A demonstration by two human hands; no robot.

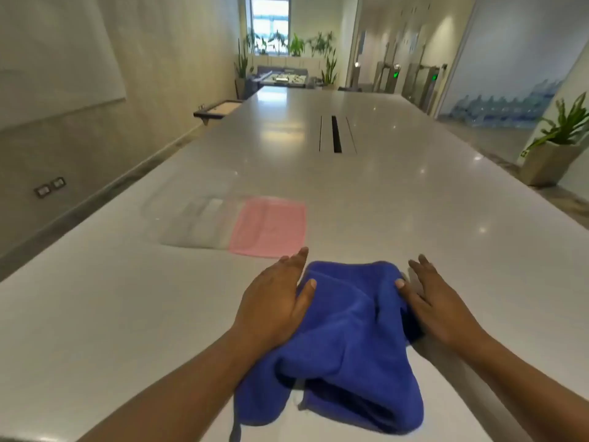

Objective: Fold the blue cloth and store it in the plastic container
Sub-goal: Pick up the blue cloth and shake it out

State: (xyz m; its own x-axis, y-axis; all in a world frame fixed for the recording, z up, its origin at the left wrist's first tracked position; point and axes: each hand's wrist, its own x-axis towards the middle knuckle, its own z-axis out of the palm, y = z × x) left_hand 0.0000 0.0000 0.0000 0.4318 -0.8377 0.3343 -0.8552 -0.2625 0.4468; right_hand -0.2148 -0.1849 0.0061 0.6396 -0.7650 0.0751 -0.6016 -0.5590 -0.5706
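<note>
Blue cloth (347,330): rumpled on the white table (446,218), near its front edge, between both hands
Left hand (274,301): fingers spread flat, thumb on the cloth's left edge
Right hand (436,301): spread flat, thumb on its right edge
Plastic container (194,221): clear, blurred, beyond the cloth, just beside a pink cloth (271,226)

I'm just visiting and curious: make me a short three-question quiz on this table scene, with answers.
1. True or false: the blue cloth is already inside the plastic container.
2. Which cloth lies partly in the container: A) pink, B) green, C) white?
3. Where are the left hand and right hand relative to the blue cloth?

Key
1. False; it lies bunched on the table, nearer the person.
2. A, the pink cloth.
3. One on each side, fingers flat, thumbs resting on the cloth.
</note>
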